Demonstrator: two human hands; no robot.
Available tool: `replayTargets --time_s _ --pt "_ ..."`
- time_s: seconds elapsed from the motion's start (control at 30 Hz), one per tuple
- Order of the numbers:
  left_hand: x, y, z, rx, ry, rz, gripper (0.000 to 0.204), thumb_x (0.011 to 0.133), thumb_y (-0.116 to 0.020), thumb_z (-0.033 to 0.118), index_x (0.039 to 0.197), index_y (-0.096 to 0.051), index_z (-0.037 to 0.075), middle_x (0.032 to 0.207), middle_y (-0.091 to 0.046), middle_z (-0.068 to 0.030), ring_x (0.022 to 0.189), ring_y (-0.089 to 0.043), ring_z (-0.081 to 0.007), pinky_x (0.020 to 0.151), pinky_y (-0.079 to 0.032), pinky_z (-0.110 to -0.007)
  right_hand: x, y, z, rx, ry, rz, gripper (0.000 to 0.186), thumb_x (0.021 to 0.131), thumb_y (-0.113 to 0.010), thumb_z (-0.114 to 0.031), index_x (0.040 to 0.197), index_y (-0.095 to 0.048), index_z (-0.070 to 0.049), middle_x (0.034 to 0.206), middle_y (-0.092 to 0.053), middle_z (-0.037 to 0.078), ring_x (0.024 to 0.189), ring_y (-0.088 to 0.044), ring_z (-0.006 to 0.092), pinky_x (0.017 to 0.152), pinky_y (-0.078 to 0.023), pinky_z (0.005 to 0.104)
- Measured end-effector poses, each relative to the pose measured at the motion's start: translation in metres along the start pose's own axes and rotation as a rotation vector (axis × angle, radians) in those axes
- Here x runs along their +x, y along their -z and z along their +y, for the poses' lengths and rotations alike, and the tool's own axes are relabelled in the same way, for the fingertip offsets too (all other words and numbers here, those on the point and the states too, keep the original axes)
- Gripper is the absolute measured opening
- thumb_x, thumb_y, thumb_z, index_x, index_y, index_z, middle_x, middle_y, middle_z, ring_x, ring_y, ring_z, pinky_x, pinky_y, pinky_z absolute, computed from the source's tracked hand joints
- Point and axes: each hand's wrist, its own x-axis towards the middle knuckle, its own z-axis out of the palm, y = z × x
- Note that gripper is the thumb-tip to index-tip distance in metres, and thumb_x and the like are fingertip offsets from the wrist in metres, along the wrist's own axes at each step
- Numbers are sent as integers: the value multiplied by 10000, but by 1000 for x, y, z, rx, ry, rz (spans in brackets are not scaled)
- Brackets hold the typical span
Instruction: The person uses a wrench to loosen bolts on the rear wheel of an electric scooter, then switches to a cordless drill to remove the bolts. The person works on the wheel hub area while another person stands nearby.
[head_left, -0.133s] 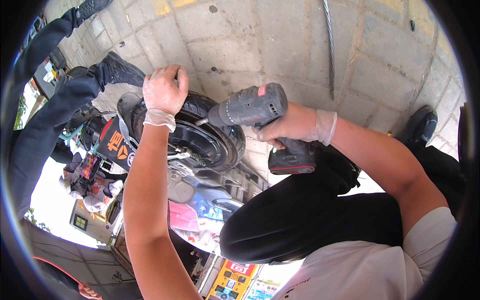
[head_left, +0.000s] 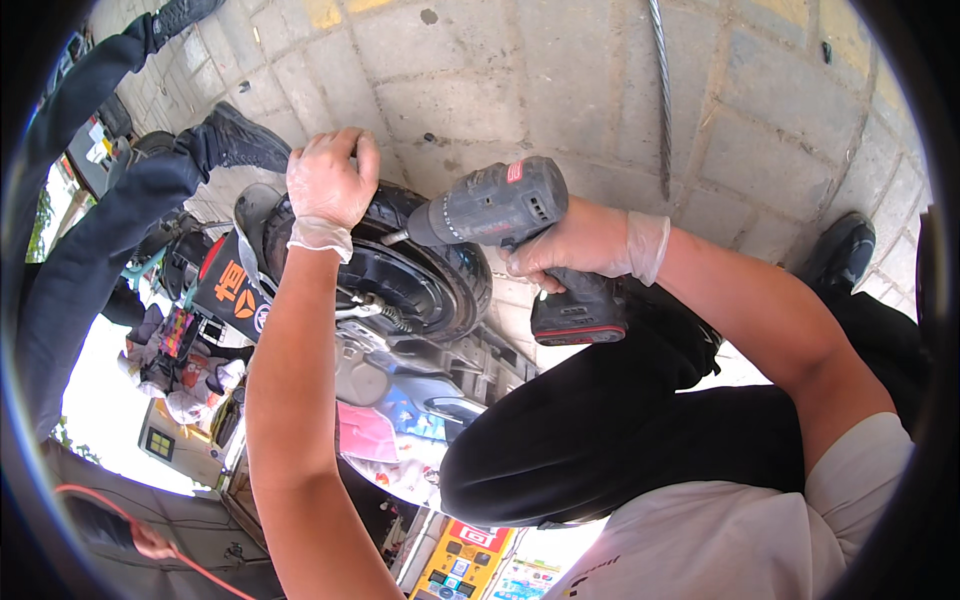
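My right hand [head_left: 575, 240], in a thin clear glove, is wrapped round the grip of a black cordless drill [head_left: 490, 202]. The drill points left, and its short metal bit [head_left: 396, 238] reaches the inner edge of a black scooter tyre [head_left: 462, 268], by the wheel rim [head_left: 390, 290]. Whether the tip touches the rim or the tyre, I cannot tell. My left hand [head_left: 333, 180], gloved too, lies on the tyre's upper left part with its fingers curled over it; the fingertips are partly hidden.
Stone paving [head_left: 450, 100] surrounds the wheel. A twisted metal rod [head_left: 661, 100] lies at the top right. Another person's dark shoe [head_left: 240, 145] stands just left of my left hand. At the lower left, someone's hand [head_left: 153, 541] holds an orange-red hose [head_left: 195, 567].
The drill and my right hand have shifted slightly left and up. At the lower left, the other person's hand has risen a little left, with more hose showing. My left hand stays nearly still.
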Motion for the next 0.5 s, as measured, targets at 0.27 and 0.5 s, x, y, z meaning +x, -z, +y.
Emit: replayTargets --time_s 0.27,0.5 --pt "0 0 0 5 -9 11 170 883 -590 233 861 -712 116 796 -701 -93 831 -670 -297 748 -481 -435 17 -6 -6 9 -26 -15 132 837 -668 -36 920 -571 0 707 -548 63 563 -548 149 515 -477 295" --pt "0 2 1 7 16 -16 176 885 -588 239 864 -711 115 799 -700 -89 834 -668 -294 752 -481 -432 8 -3 -5 -9 -33 -31 88 824 -647 -32 853 -569 -3 678 -545 59 544 -543 148 502 -462 301"
